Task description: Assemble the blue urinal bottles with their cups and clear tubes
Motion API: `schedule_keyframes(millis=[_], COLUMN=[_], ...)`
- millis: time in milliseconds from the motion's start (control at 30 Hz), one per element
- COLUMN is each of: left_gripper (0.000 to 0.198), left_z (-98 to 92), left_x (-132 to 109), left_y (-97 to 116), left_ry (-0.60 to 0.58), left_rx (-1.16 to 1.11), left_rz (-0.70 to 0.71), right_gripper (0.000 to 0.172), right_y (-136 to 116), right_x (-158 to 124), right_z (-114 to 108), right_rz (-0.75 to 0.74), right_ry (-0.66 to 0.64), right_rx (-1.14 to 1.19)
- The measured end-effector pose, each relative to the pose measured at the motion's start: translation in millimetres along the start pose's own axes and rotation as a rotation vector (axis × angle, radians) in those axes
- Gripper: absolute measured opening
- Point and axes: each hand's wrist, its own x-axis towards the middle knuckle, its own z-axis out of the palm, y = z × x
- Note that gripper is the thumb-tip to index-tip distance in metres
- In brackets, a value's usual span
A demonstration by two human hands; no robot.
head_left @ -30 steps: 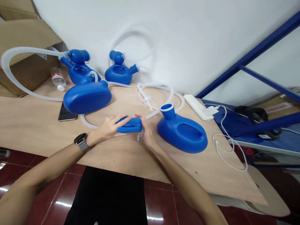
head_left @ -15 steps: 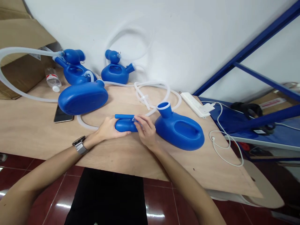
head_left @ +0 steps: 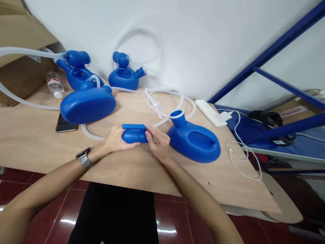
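A small blue plastic part [head_left: 133, 133] lies on the wooden table [head_left: 30, 142], held between both hands. My left hand [head_left: 114, 139], with a watch on its wrist, wraps round the part's left end. My right hand [head_left: 157, 141] has its fingers pinched on the part's right end. Just right of my right hand stands a blue plastic vessel [head_left: 194, 140] with an open round neck and a handle hollow. A clear flexible tube [head_left: 162, 101] loops on the table behind them.
A large blue vessel [head_left: 87, 105] lies on its side at the left, with two more [head_left: 124, 76] against the white wall. A phone [head_left: 64, 124], a water bottle [head_left: 53, 85], cardboard boxes, a white power strip [head_left: 212, 113] with a cable, and a blue metal frame at right.
My right hand has slid onto the small part's right end and pinched it. The part has turned so its flat rim faces up. The view has shifted slightly.
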Motion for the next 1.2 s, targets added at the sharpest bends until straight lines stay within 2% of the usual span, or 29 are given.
schedule_keyframes(millis=[267,400,467,667,833,933,1000,1067,1133,1200], left_gripper=[0.057,0.055,0.054,0.057,0.061,0.073,0.079,0.085,0.083,0.076], left_z=[2.7,2.2,0.6,-3.8,-3.2,-6.7,-10.5,-13.5,-13.8,-10.9], left_x=[-5,-6,-5,-2,6,11,13,15,16,17], left_y=[1,3,4,5,3,-6,-18,-33,-46,-55], left_ry=[-0.039,-0.056,-0.066,-0.074,-0.021,0.067,0.132,0.147,0.110,0.051], left_rx=[0.038,0.059,0.076,0.122,0.011,-0.063,-0.047,-0.008,0.041,0.088], left_rz=[0.003,-0.050,-0.077,-0.138,-0.177,-0.268,-0.359,-0.429,-0.450,-0.432], right_gripper=[0.041,0.051,0.057,0.065,0.057,0.049,0.046,0.043,0.046,0.051], right_y=[-6,-8,-10,-14,-7,6,17,31,45,58], right_x=[-1,-6,-9,-8,9,29,43,56,62,62], right_z=[1,6,8,10,0,-22,-48,-81,-116,-145], right_rz=[-0.073,-0.153,-0.134,-0.054,-0.025,0.019,0.047,0.104,0.211,0.312], right_ry=[-0.092,-0.087,-0.119,-0.324,-0.323,-0.222,-0.135,-0.072,-0.118,-0.290], right_rx=[-0.115,-0.196,-0.217,-0.203,-0.213,-0.251,-0.310,-0.416,-0.522,-0.551])
